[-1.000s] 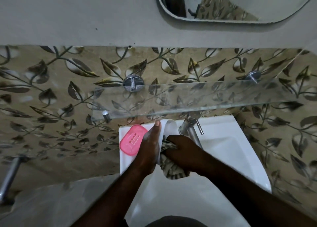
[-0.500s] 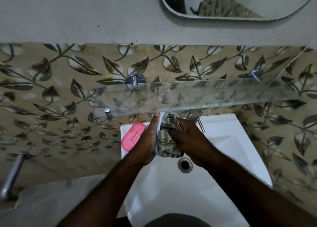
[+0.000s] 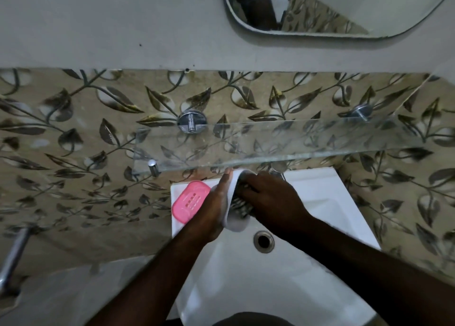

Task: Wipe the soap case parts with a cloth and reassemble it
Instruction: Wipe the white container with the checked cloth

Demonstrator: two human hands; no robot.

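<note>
left hand [image 3: 216,202] gripping, right hand [image 3: 268,197] curled

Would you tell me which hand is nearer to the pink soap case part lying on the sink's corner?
Left. The left hand sits right beside the pink soap case part; the right hand is farther off, pressing the cloth.

Glossy white ceramic sink [image 3: 320,202], pink plastic tray [image 3: 190,200] matt, patterned cloth [image 3: 242,202] crumpled, clear glass shelf [image 3: 270,141], shiny metal drain [image 3: 264,241].
</note>
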